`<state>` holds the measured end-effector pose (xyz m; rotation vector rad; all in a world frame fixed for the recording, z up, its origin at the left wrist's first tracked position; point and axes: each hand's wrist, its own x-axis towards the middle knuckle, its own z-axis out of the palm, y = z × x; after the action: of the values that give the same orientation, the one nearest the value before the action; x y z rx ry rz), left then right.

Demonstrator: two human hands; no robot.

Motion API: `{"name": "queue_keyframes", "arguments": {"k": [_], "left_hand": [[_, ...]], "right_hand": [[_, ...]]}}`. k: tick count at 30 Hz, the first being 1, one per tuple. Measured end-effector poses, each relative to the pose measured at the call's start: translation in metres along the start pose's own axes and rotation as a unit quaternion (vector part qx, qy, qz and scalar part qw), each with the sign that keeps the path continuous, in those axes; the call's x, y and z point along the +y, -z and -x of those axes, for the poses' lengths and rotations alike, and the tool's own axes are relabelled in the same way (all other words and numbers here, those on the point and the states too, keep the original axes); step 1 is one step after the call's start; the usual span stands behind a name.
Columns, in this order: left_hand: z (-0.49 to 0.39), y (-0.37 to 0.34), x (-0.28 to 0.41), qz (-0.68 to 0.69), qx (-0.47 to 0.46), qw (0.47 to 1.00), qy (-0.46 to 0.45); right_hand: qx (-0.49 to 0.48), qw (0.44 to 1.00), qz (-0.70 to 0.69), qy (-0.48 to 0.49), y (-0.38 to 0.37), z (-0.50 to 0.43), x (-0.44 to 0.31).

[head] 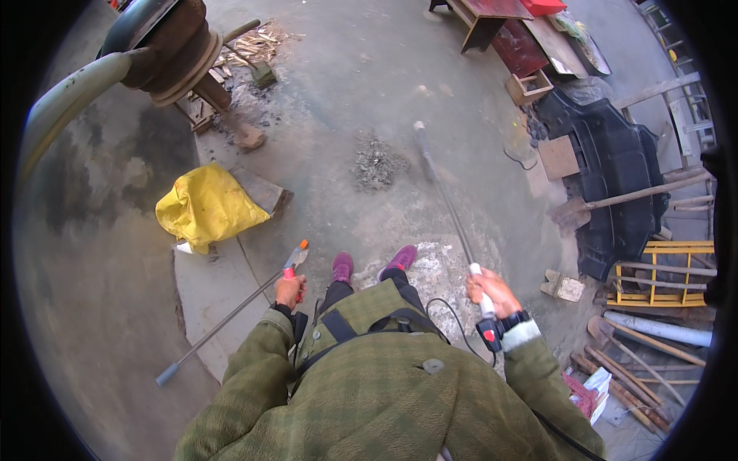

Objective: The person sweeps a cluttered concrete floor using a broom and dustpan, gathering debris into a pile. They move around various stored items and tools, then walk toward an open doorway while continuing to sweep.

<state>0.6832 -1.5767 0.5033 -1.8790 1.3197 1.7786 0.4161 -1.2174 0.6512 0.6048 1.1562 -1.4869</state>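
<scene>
My left hand (290, 291) is closed around the red grip of a hand tool with a metal piece (296, 257) and an orange tip; its exact kind is unclear. A thin metal rod (230, 318) with a grey end cap slants from beside that hand to the lower left. In my right hand (494, 291) is the white grip of a long metal pole (452, 210). The pole reaches forward, and its pale far end is blurred. Left of that end, a heap of grey ash-like debris (375, 164) lies on the concrete floor (334, 104).
A yellow sack (210, 204) lies on the left beside a flat slab (262, 190). Beyond it stands a rusty wheel-rim stand (179, 52) with split wood (253, 43) behind. On the right are a shovel (576, 213), a black plastic panel (620, 155) and several wooden poles (625, 380).
</scene>
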Motion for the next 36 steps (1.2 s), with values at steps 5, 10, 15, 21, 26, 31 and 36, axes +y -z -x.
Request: {"name": "queue_keyframes", "arguments": {"k": [5,10,15,21,26,31,36], "left_hand": [[-0.003,0.003,0.01,0.001,-0.015,0.999,-0.028],[-0.001,0.011,0.005,-0.01,0.001,1.0,0.008],[-0.002,0.018,0.001,-0.014,0.006,1.0,0.026],[-0.015,0.021,0.014,-0.015,0.004,1.0,0.004],[-0.017,0.012,0.021,-0.019,0.003,1.0,-0.003],[-0.013,-0.005,0.008,-0.016,0.019,0.999,0.024],[-0.008,-0.026,-0.004,-0.046,0.018,0.997,0.055]], "right_hand": [[0.09,0.995,-0.026,-0.024,0.014,0.017,0.012],[0.022,0.991,-0.132,-0.029,-0.037,-0.025,0.028],[-0.016,0.995,-0.088,-0.044,-0.079,-0.036,0.031],[-0.054,0.993,-0.106,-0.024,-0.062,0.022,0.013],[0.01,0.988,-0.146,-0.048,-0.023,0.057,-0.007],[0.037,0.975,-0.209,-0.071,-0.007,0.025,0.0],[-0.066,0.974,-0.189,-0.106,-0.004,0.001,-0.004]]}}
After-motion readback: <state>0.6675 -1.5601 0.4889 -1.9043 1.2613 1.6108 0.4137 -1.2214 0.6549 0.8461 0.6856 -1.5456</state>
